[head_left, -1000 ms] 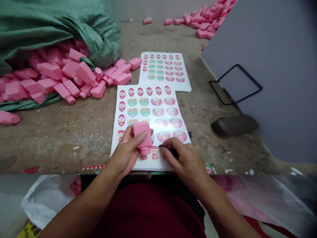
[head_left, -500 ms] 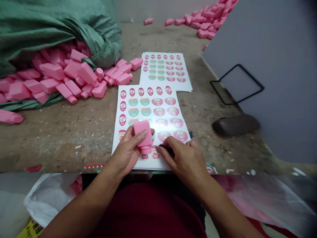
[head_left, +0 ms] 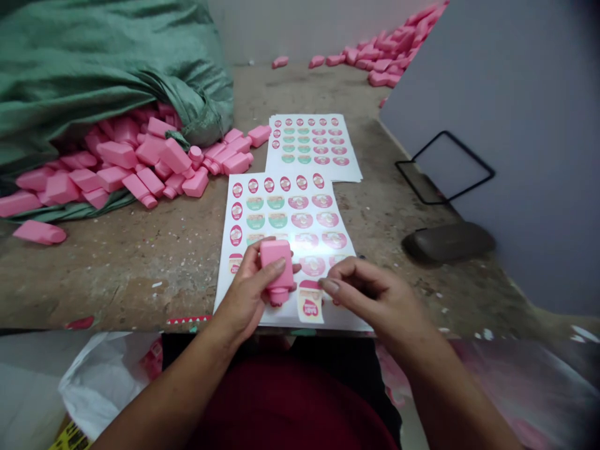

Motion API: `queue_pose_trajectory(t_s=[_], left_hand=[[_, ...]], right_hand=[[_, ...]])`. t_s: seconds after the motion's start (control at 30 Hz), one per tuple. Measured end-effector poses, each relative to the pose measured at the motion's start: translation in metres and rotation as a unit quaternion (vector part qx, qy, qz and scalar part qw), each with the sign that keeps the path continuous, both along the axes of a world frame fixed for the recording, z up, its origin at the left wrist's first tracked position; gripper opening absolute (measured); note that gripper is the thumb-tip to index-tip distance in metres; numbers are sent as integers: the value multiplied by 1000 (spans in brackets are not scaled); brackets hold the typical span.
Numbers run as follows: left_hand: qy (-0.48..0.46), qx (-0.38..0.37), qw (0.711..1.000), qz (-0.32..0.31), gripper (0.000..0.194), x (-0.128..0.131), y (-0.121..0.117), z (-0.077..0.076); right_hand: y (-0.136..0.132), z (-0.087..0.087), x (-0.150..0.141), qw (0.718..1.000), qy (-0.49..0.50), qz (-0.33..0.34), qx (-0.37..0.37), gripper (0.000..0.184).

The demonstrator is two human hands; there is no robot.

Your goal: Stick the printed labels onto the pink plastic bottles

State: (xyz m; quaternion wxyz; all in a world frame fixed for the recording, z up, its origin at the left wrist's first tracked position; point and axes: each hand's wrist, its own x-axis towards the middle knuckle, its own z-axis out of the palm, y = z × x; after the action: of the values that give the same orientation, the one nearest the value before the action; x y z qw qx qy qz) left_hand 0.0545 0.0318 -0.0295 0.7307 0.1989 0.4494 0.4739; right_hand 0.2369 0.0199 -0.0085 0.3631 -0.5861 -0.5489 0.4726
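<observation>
My left hand (head_left: 248,290) grips a small pink plastic bottle (head_left: 277,269), its neck toward me and my thumb on its flat face. Between thumb and forefinger, my right hand (head_left: 370,294) pinches the upper edge of a label sticker (head_left: 310,307), cream with a pink top and a pink "BABY" mark. The sticker hangs just right of the bottle's neck, apart from it. Beneath both hands lies a white sheet of stickers (head_left: 281,234), with pink ovals and green and pink rounded labels. Whatever is inside my right palm is hidden.
Many pink bottles (head_left: 150,150) spill from a green sack (head_left: 117,56) at left. Another pile of bottles (head_left: 389,53) stands far right. A second sticker sheet stack (head_left: 309,140) lies behind. A grey panel (head_left: 515,156), black wire frame (head_left: 445,167) and dark case (head_left: 449,242) are at right.
My right hand, earlier holding a black tool against the sheet, has risen to the right with a label sticker pinched in its fingers. The black tool no longer shows clearly. My left hand keeps the bottle.
</observation>
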Motion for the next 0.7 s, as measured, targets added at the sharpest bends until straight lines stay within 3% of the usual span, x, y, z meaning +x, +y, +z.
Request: queue_pose_trajectory(t_s=[0.17, 0.33, 0.7], left_hand=[[-44, -2, 999, -20, 46, 4, -12, 7], [-30, -13, 999, -26, 40, 4, -19, 13], [-36, 3, 998, -43, 39, 3, -21, 10]], right_hand=[[2, 1, -11, 999, -6, 33, 21, 25], [4, -2, -13, 999, -5, 47, 5, 29], [9, 3, -17, 999, -7, 42, 21, 31]])
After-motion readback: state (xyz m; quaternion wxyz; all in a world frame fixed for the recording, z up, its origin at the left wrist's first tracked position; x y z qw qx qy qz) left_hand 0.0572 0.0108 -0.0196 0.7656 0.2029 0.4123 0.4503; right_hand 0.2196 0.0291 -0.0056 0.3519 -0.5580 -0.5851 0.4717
